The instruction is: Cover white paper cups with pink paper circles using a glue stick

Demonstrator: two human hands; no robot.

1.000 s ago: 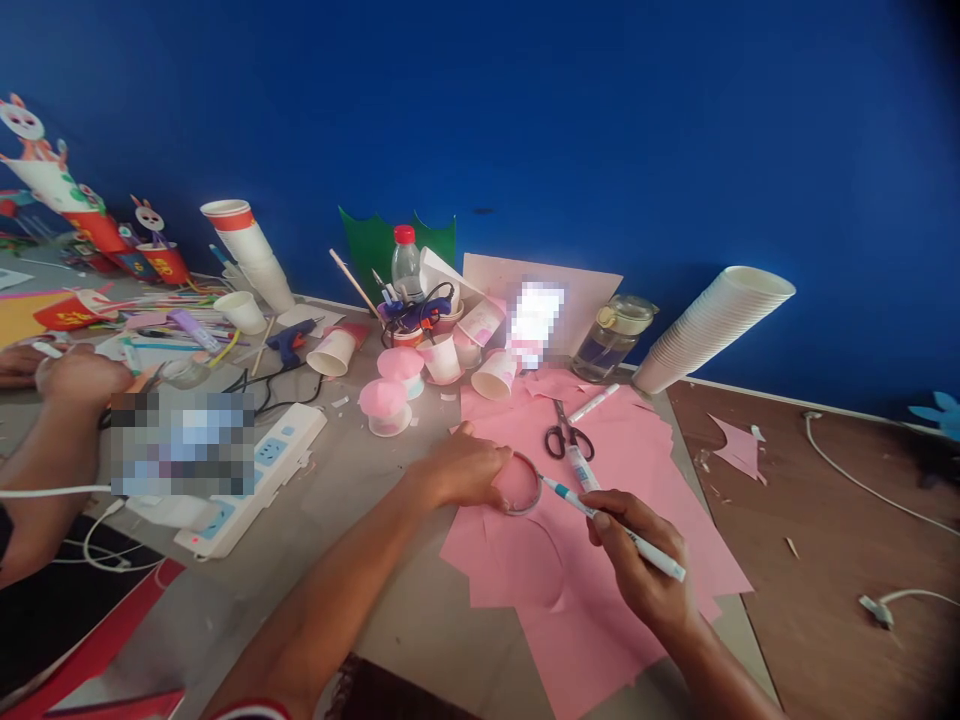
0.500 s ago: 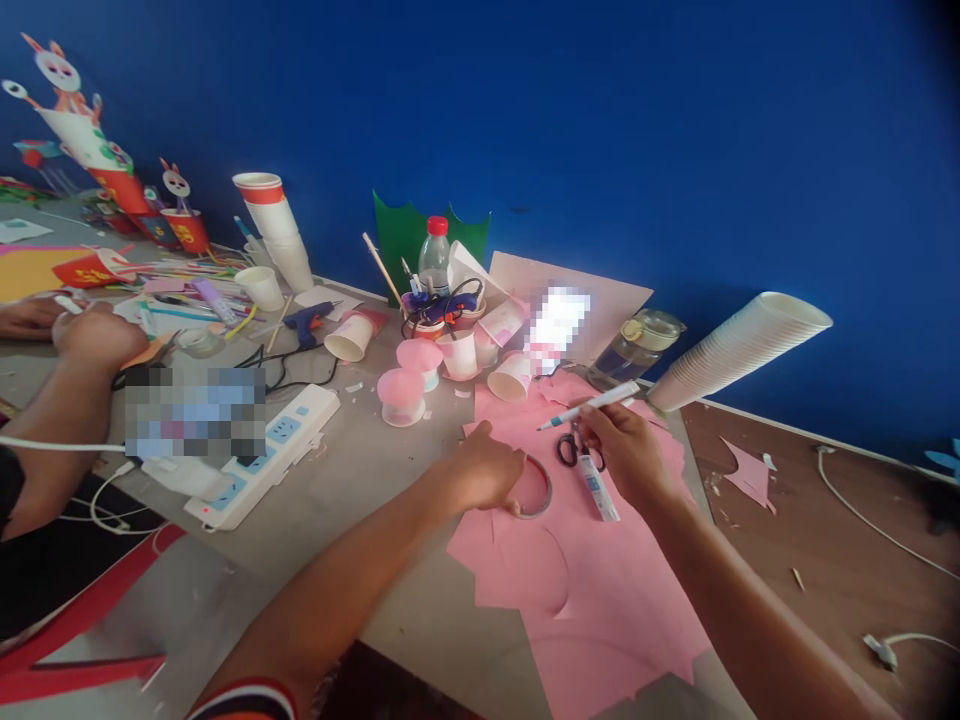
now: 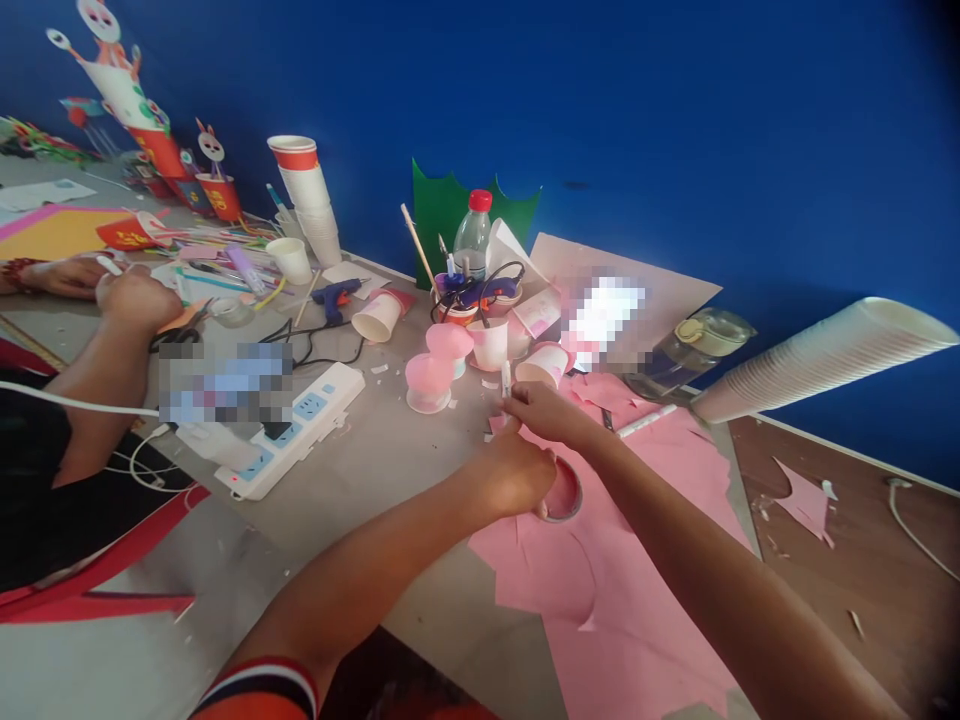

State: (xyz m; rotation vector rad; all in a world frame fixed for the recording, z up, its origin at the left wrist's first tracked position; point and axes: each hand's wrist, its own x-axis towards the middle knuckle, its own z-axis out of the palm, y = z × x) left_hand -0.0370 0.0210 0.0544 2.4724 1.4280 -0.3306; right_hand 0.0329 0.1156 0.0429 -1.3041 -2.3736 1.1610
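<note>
My left hand [image 3: 514,475] grips the left side of a ring like a tape roll [image 3: 576,498]. The ring lies on pink paper [image 3: 637,620], which shows through its middle. Just above that hand, my right hand [image 3: 551,410] pinches a slim white marker [image 3: 507,378], held nearly upright. Its lower end is hidden by my fingers. Behind my right forearm, another white stick [image 3: 646,420] rests on the paper. A black bit of the scissors [image 3: 606,418] shows beside it; the rest is hidden.
Pink-topped cups [image 3: 428,382] stand left of my hands. Beyond are a bottle [image 3: 472,240], a glue gun [image 3: 335,298] and a glass jar [image 3: 709,345]. A tall cup stack [image 3: 825,360] leans at right. A power strip [image 3: 300,430] lies near another person's hands [image 3: 139,300].
My right hand has moved left with the marker, from over the scissors to beside my left hand, and the marker has turned upright. My left hand stays on the ring. The view has shifted.
</note>
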